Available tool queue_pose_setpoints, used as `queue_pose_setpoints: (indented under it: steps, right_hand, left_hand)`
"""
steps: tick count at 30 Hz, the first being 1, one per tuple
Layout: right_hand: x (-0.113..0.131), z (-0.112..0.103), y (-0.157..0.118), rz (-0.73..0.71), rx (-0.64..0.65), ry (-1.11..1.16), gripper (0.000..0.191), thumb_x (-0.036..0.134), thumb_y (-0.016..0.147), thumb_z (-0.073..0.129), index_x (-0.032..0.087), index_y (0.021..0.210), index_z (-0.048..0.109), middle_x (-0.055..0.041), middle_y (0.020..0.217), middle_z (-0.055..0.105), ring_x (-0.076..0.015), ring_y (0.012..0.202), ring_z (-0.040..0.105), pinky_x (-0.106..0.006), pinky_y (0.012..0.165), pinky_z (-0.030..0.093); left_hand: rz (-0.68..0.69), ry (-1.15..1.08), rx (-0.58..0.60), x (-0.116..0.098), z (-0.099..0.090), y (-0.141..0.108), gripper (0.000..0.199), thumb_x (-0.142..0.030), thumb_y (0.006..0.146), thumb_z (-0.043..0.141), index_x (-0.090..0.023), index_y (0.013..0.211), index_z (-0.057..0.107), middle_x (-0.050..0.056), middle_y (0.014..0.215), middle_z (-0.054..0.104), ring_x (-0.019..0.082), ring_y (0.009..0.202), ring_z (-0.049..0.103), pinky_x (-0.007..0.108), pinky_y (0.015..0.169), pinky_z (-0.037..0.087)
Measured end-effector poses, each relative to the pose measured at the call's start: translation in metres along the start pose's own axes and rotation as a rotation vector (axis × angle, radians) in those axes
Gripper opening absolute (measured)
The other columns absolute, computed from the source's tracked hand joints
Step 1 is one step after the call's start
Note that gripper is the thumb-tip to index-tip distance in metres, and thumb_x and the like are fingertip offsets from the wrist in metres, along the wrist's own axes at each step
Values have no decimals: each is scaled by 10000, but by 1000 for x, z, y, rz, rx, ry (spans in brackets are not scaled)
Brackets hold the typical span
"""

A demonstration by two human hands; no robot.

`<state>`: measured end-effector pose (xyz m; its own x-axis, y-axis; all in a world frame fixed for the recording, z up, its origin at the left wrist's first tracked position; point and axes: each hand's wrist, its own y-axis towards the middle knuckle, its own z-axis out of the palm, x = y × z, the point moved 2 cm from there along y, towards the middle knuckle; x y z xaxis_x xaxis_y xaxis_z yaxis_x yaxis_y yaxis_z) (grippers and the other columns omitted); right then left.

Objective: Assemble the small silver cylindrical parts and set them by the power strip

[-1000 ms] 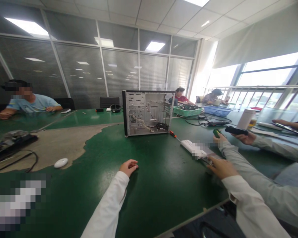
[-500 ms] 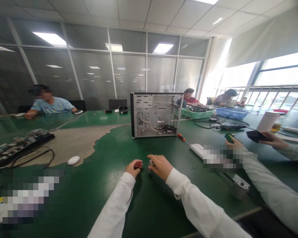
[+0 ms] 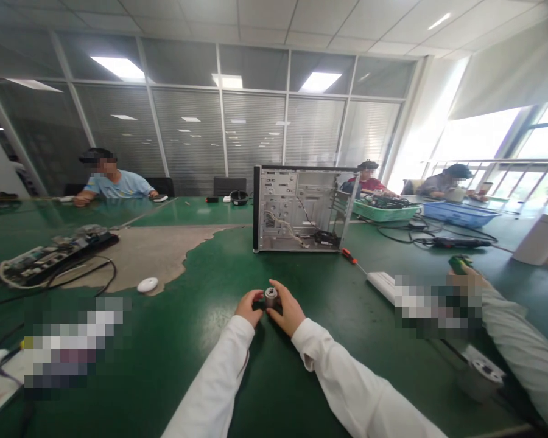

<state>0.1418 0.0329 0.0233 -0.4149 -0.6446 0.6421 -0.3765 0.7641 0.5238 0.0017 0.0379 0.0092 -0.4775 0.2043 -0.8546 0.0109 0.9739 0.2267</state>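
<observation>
A small metal cylinder (image 3: pixel 271 296) with a round, detailed top stands upright between my hands, over the green table (image 3: pixel 201 359). My right hand (image 3: pixel 288 309) is closed around its right side, index finger behind and thumb in front. On the cylinder's left is my left hand (image 3: pixel 249 308), fingers curved and thumb apart; whether its fingertips touch the metal I cannot tell. Beyond both hands stands an open computer case (image 3: pixel 301 210), its side panel off, with loose cables inside. A screwdriver (image 3: pixel 349 257) with a red and black handle lies by the case's right corner.
A white round disc (image 3: pixel 147 285) and circuit boards (image 3: pixel 59 255) with cables lie left. Right are a white power strip (image 3: pixel 380 283), a green basket (image 3: pixel 386 211) and a blue basket (image 3: pixel 461 214). A co-worker's hand (image 3: pixel 466 283) holds a green item. Other people sit around the table.
My right hand has turned, and the cylinder it covered now shows upright. The left hand is closer to it. The view has swung left, and a co-worker's hand with a black object is gone from view.
</observation>
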Motion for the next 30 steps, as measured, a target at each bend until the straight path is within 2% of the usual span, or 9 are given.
queue_pose_setpoints:
  steps: [5,11,14,19,23,26,30]
  right_hand:
    - [6,-3,2,4,-4,-26,435,152,647,480,230,1066,393,-45,1022,477,-178,942,445,-337,811,368]
    - [1,-4,2,133,-59,64,388,183,634,513,244,1007,424,-7,901,533,-147,783,505,-300,716,399]
    - [-3,-4,2,249,-124,252,390,224,630,533,241,1002,417,15,781,560,-127,666,523,-279,641,416]
    - [-8,2,5,408,-191,670,408,280,572,611,213,932,433,19,677,575,-137,623,550,-286,594,435]
    - [-11,6,7,565,-250,1026,430,312,524,656,197,886,456,20,620,582,-144,575,566,-284,532,442]
    - [-11,6,6,683,-255,1231,393,277,523,668,181,862,494,2,638,603,-146,593,583,-292,571,451]
    - [-9,5,4,771,-212,1369,251,220,579,623,158,808,542,-21,645,623,-150,645,595,-300,653,453]
  left_hand:
    - [81,68,28,-2,1,-1,471,34,486,485,-168,909,520,40,883,603,185,878,529,332,812,370]
    - [135,212,39,-9,1,-6,469,-141,471,643,-186,928,547,52,891,596,231,862,504,357,782,366]
    - [102,208,23,-11,0,-8,468,-225,480,665,-196,933,549,50,866,597,229,845,510,347,760,375]
    - [128,168,-2,-17,0,-9,409,-288,541,630,-189,925,531,46,820,600,204,803,531,330,744,386]
    - [145,129,-108,-21,1,-9,412,-260,553,617,-187,942,503,45,840,589,194,825,526,333,778,379]
    - [140,121,-182,-21,1,-8,406,-206,531,617,-190,920,500,37,849,577,196,840,521,343,786,382]
    - [184,127,-247,-21,-4,-7,388,-176,546,582,-189,920,484,44,897,558,191,853,519,337,782,396]
